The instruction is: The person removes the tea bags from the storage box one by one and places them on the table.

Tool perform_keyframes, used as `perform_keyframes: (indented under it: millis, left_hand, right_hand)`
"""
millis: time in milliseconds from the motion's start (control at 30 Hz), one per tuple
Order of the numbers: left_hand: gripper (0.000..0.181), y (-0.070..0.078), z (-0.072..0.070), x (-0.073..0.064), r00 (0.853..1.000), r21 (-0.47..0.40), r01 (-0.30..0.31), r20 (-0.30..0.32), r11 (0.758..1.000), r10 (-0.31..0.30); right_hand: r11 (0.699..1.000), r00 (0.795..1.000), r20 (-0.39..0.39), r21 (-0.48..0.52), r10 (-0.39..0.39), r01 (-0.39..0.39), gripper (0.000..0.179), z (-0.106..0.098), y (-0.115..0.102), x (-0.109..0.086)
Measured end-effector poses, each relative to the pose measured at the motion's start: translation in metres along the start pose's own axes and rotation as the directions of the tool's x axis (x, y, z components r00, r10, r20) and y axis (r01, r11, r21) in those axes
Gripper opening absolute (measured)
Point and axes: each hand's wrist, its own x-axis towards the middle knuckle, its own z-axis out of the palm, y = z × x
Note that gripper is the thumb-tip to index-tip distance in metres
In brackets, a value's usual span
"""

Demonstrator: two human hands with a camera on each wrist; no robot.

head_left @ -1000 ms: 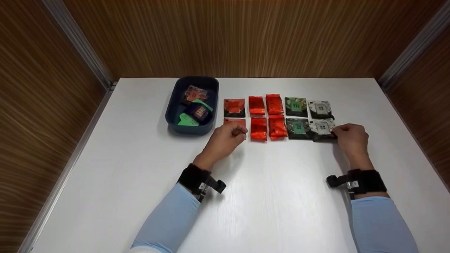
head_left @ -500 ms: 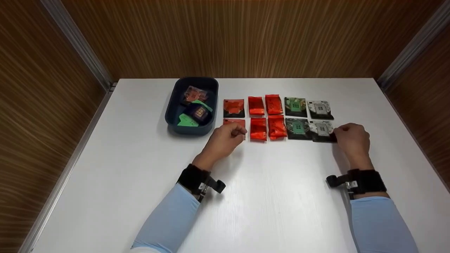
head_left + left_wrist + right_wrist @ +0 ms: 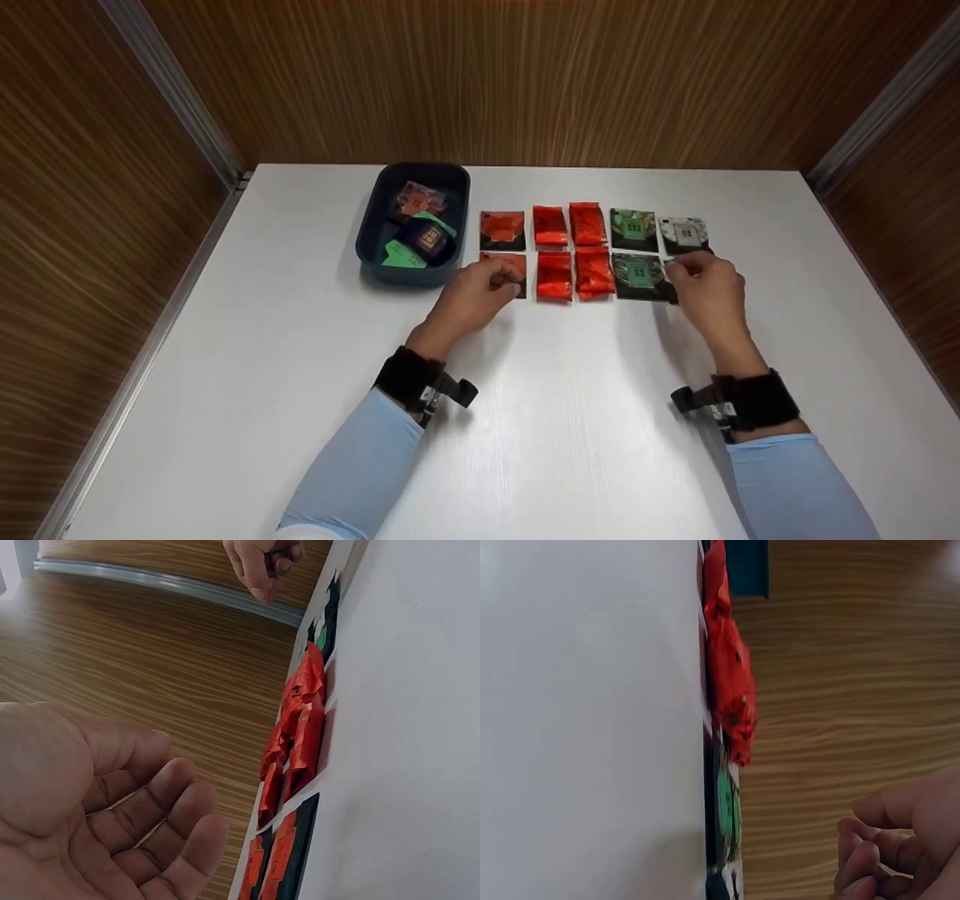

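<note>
My left hand [image 3: 466, 301] hovers with loosely curled fingers over the lower orange-and-black sachet [image 3: 512, 262], partly covering it in the head view. The left wrist view shows nothing in that hand. My right hand [image 3: 709, 296] is raised over the lower white-and-black sachet, which it mostly hides. Its fingers are loosely bent and hold nothing in the right wrist view. Sachets lie flat in two rows: an orange-and-black one [image 3: 502, 231], shiny red packets [image 3: 554, 276], green-and-black ones [image 3: 637, 276] and a white-and-black one [image 3: 684, 234].
A dark blue bin [image 3: 412, 276] stands left of the rows. Inside lie an orange sachet [image 3: 418, 200], a dark blue sachet [image 3: 429, 238] and green pieces [image 3: 403, 256]. A wood-grain panel [image 3: 525, 90] rises behind the white table [image 3: 540, 420].
My right hand has come off the lower white-and-black sachet's right edge and moved left, above it. The left hand has stayed almost still. The sachets look unmoved since half a second ago.
</note>
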Motion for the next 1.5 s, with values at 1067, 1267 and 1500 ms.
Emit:
perform_keyframes:
  millis: [1067,1267,1500]
  left_hand:
    - [0.075,-0.044,-0.108,0.062,0.829,0.513,0.483,-0.006,0.71,-0.56]
    - [0.07,-0.049,-0.121,0.075,0.876,0.554,0.4,0.004,0.73,-0.483]
    - [0.055,-0.061,-0.115,0.099,0.905,0.54,0.375,-0.039,0.754,-0.423]
  right_hand:
    - [0.949,0.944,0.166,0.189,-0.286,0.254,0.01,0.096,-0.102,-0.045]
    - [0.953,0.947,0.168,0.176,-0.275,0.245,0.009,0.101,-0.103,-0.047]
    - [0.955,0.945,0.176,0.168,-0.274,0.246,0.009,0.103,-0.1,-0.046]
